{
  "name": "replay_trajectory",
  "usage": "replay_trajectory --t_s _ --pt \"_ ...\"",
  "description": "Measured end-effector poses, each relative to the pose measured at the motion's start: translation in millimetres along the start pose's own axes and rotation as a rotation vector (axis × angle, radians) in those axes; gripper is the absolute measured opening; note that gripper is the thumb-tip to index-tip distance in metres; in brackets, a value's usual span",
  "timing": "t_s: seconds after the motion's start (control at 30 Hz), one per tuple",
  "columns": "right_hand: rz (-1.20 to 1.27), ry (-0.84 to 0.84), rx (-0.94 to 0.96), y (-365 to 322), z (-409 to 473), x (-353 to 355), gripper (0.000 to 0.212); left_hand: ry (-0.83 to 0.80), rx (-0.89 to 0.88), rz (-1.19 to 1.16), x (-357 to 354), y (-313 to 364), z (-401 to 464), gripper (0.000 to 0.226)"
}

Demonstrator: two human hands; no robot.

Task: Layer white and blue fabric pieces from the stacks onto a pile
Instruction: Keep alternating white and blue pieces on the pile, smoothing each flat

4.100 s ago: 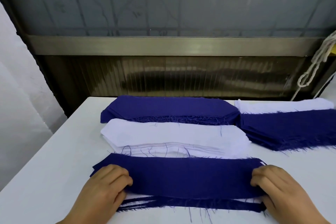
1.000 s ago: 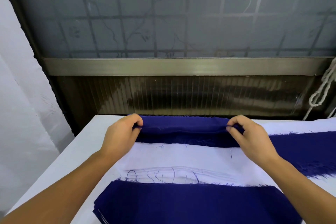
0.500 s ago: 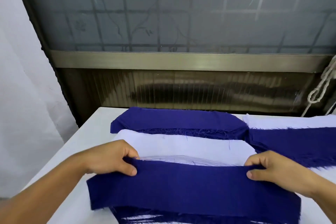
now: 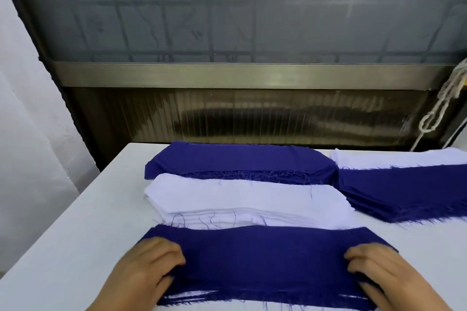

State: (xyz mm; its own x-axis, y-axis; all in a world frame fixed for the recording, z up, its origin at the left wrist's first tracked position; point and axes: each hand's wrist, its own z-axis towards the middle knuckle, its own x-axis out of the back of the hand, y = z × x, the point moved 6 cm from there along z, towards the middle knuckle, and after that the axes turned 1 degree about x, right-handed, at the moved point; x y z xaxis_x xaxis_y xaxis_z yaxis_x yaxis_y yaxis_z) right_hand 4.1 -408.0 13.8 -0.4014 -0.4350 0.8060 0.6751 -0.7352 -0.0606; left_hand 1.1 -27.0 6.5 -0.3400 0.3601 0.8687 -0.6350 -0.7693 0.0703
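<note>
Where the white bench [image 4: 75,235] nears its front edge, lies a long dark-blue woven fabric strip [image 4: 265,257] with frayed, thready edges, topping a pile of alternating white and blue fabric pieces [image 4: 192,298]. Spans between left hand [image 4: 149,270] and right hand [image 4: 379,272]. Fingers [image 4: 164,254] curled, pinching each end of the strip. Sits just before a white fabric stack [image 4: 240,197]; behind that, a blue fabric stack [image 4: 240,159].

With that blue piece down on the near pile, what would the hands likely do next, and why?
Probably let go and reach for the white stack just behind. Both the left hand and right hand rest on the ends of the blue piece topping the pile, so a white layer seems due.
</note>
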Motion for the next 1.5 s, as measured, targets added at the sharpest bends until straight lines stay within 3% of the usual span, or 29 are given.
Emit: replay_trajectory --t_s 0.07,0.2,0.3,0.53,0.8,0.93,1.0,1.1,1.2,1.27,1.37,1.5 --pt "0.006 -0.023 -0.024 0 -2 -2 0.051 0.009 0.011 -0.022 -5 -3 -5 0.024" --pt "0.051 -0.036 -0.066 0 -4 -4 0.021 0.031 0.000 -0.030 -3 -2 -3 0.024" --pt "0.031 -0.040 -0.033 0 -8 -5 0.045 0.020 -0.010 -0.015 -4 0 -1 0.023" --pt "0.015 -0.010 -0.019 -2 -8 -6 0.050 -0.003 0.087 -0.072 -8 -5 -5 0.022" --pt "0.045 -0.037 -0.030 -6 -7 -4 0.035 -0.018 0.133 -0.142 -7 -4 -7 0.023" --pt "0.063 -0.078 -0.023 -9 -5 -1 0.028 -0.022 0.158 -0.194 -5 -3 -9 0.011" --pt "0.073 -0.126 -0.043 -10 -4 1 0.020 -0.022 0.171 -0.211 -3 -3 -10 0.025" --pt "0.092 -0.150 -0.107 -8 -3 -1 0.022 0.001 0.189 -0.222 -2 -3 -10 0.036" --pt "0.054 -0.173 -0.201 0 -4 -4 0.014 -0.002 0.186 -0.190 -3 -3 -8 0.022" --pt "0.019 -0.219 -0.325 13 -7 -2 0.023 -0.031 0.249 -0.145 -2 -13 -8 0.018" --pt "-0.087 -0.280 -0.537 38 -5 4 0.031 -0.046 0.403 -0.004 3 -34 -4 0.032" --pt "-0.087 -0.133 -0.490 34 33 -1 0.016 0.045 0.390 0.114 1 -35 31 0.029"
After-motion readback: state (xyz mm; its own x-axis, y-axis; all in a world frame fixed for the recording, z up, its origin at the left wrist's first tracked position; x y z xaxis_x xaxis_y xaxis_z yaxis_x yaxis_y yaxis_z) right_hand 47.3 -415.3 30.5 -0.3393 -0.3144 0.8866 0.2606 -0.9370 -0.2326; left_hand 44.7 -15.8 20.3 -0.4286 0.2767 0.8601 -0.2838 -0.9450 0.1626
